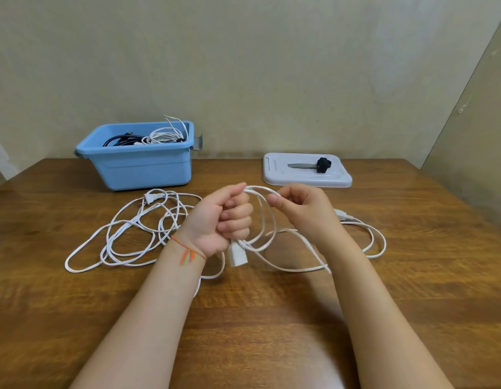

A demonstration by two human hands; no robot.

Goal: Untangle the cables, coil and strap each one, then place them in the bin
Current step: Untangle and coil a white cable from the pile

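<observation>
Left hand (229, 217) fists the coil of white cable (260, 220) above the counter (271, 318); right hand (297, 206) pinches the next loop. Loose tangle (137, 234) near the blue bin (142, 164) may snag, dragging the plug (152, 198).

The long thin plastic cable (125, 228) sprawled in front of the rectangular plastic bin (139, 164) is white, while the bin itself is light blue and holds both black and white cords. To the right of the bin, a flat rectangular plastic lid (339, 181) is pale grey-white (with a small black strap (323, 165) on it). The wooden table (243, 318) under the bin is warm brown with streaky grain, and a thin red-orange thread bracelet (187, 251) with green strands circles one wrist.
</observation>
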